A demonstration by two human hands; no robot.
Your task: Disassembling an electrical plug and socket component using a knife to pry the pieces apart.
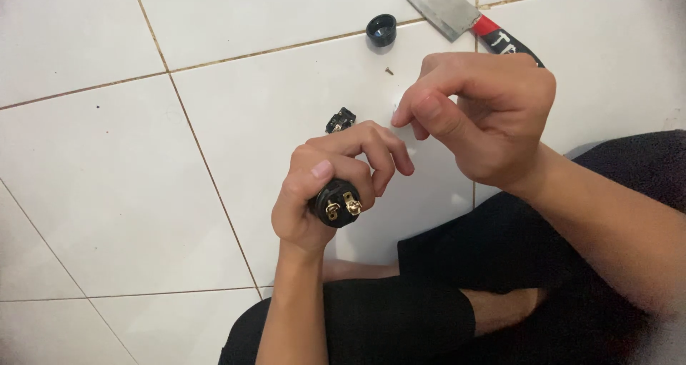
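My left hand (pixel 329 179) grips a small round black plug body (pixel 337 203) with two brass terminals facing up toward me. My right hand (pixel 479 115) hovers just above and to the right, thumb and forefinger pinched together; whether something tiny sits between them I cannot tell. A small black part (pixel 341 120) lies on the floor just beyond my left fingers. A tiny dark screw (pixel 389 71) rests farther out on the tile.
White floor tiles (pixel 143 158) with brown grout lines surround me. A black round cap (pixel 381 30) sits at the top. A cleaver (pixel 446 7) with a red and black handle lies at the top right. My legs in black shorts (pixel 500 279) fill the lower right.
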